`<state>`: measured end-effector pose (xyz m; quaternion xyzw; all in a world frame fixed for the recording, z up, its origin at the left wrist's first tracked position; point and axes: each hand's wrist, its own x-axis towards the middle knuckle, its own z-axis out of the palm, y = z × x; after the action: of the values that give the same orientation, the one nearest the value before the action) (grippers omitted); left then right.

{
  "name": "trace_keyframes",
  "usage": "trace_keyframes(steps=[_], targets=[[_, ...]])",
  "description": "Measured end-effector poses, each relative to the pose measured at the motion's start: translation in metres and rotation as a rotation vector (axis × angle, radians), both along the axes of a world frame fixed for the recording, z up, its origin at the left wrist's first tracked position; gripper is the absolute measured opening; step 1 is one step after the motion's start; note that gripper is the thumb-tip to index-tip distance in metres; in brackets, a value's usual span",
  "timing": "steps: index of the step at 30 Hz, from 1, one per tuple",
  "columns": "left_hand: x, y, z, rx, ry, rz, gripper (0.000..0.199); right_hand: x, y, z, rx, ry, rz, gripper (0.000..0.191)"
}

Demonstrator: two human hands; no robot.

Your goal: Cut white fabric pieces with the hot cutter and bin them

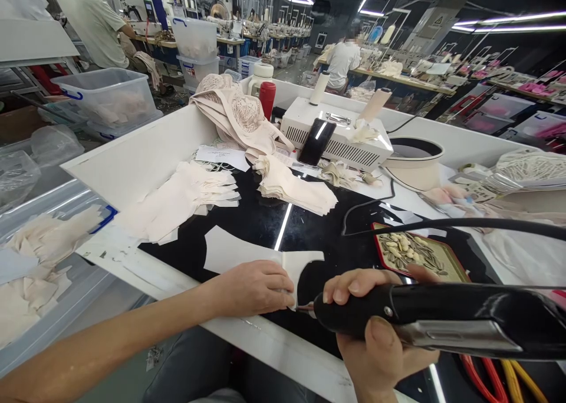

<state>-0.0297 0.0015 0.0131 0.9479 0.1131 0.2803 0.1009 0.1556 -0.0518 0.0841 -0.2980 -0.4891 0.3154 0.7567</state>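
My left hand presses down on a pale cut fabric piece, its fingers held together over the right part near a seam. The piece lies flat on the black glossy work surface. In my right hand is a thick black corded hand tool, held level from the right. Its narrow metal tip meets or almost meets the fabric edge beside my left fingertips; exact contact cannot be made out. Cream fabric pieces lie stacked at the left, with a second stack behind.
A red-rimmed tray of seeds sits beyond the tool. Red-handled scissors lie at lower right. At the back stand a white vented box, a phone, a red bottle and bras. A black cable crosses the right side.
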Motion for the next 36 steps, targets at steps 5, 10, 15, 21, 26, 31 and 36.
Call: trace_keyframes(steps=[5, 10, 15, 21, 26, 31, 36], targets=[[0.000, 0.000, 0.001, -0.017, 0.026, 0.010, 0.017, -0.004, 0.001, 0.002, -0.012, 0.029, -0.018, 0.050], [0.000, 0.000, 0.003, -0.015, 0.046, 0.018, 0.017, -0.003, 0.000, -0.002, -0.008, 0.005, -0.023, 0.051], [-0.001, -0.001, 0.005, 0.012, 0.041, 0.009, 0.018, -0.002, -0.001, -0.003, -0.026, -0.008, -0.014, 0.051], [-0.008, -0.003, 0.006, 0.015, 0.026, 0.021, 0.016, -0.001, -0.002, 0.002, -0.017, -0.019, 0.042, 0.054], [-0.022, -0.018, 0.014, -0.031, 0.051, -0.023, 0.015, 0.017, 0.002, 0.013, -0.048, -0.055, -0.030, 0.064], [-0.029, -0.030, 0.030, -0.115, 0.087, -0.027, 0.013, 0.037, 0.018, 0.016, -0.059, -0.029, -0.199, 0.054], [-0.007, -0.023, 0.035, 0.007, 0.051, 0.053, 0.015, 0.040, 0.030, 0.007, 0.007, -0.025, -0.182, 0.046]])
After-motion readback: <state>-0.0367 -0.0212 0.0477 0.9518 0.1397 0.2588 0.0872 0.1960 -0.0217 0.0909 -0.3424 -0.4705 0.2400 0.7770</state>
